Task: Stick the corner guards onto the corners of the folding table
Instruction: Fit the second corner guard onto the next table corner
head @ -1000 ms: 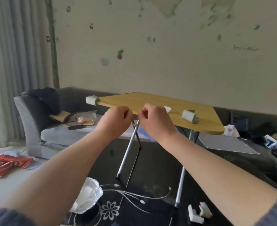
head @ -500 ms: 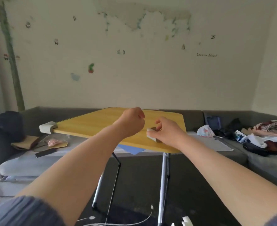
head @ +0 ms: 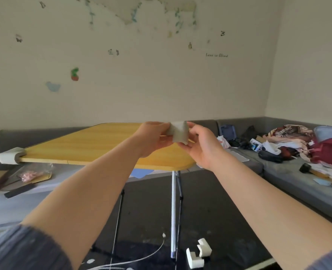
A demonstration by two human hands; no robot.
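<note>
The folding table point(head: 95, 147) has a yellow wooden top on metal legs. A grey-white corner guard point(head: 11, 155) sits stuck on its near left corner. Above the tabletop both hands hold a second grey corner guard point(head: 179, 133). My left hand point(head: 154, 137) pinches its left end with the fingertips. My right hand point(head: 202, 147) grips its right side from below and behind. The near right corner of the table point(head: 188, 166) is bare. Two more white corner guards point(head: 198, 254) lie on the dark floor by the table leg.
A grey sofa point(head: 290, 172) runs along the walls, piled with clothes, bags and a hammer point(head: 309, 170) on the right. On the left sit a plastic bag point(head: 32, 173) and a dark flat object point(head: 19, 192). The metal table leg point(head: 173, 213) stands between my forearms.
The view has swung right and nearer to the table. My right hand lifted the guard off the tabletop, and my left hand has come across to pinch its other end.
</note>
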